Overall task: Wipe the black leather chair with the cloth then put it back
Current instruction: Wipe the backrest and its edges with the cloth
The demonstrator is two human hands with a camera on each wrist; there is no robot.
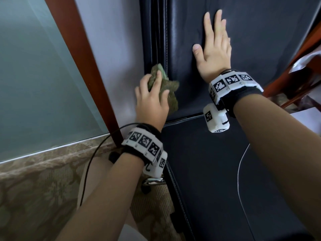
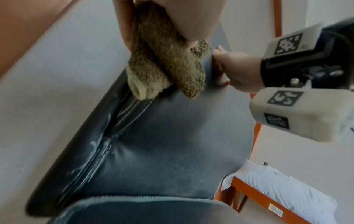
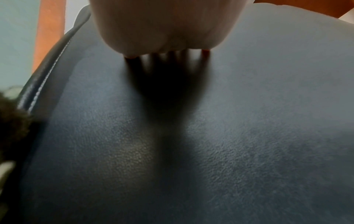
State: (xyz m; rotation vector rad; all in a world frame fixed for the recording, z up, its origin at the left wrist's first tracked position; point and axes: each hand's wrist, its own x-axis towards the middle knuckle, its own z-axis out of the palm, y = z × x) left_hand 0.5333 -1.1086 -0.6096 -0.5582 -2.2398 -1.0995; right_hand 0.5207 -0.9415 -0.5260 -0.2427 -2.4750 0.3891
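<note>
The black leather chair [image 1: 260,40] fills the right of the head view, its backrest upright and its seat [image 1: 217,180] below. My left hand [image 1: 152,100] grips a bunched olive-green cloth [image 1: 166,91] and presses it against the backrest's left edge, by the stitched seam. In the left wrist view the cloth [image 2: 166,66] hangs from my fingers onto the leather [image 2: 172,136]. My right hand [image 1: 215,47] lies flat on the backrest with its fingers straight and spread, holding nothing. The right wrist view shows the palm [image 3: 162,27] on the leather [image 3: 210,136].
A wooden frame post [image 1: 83,58] and a frosted glass panel [image 1: 34,75] stand left of the chair, with a pale wall [image 1: 111,49] between. Patterned carpet [image 1: 34,197] lies below. An orange-brown wooden frame [image 1: 302,53] with white bedding [image 2: 287,189] sits to the right.
</note>
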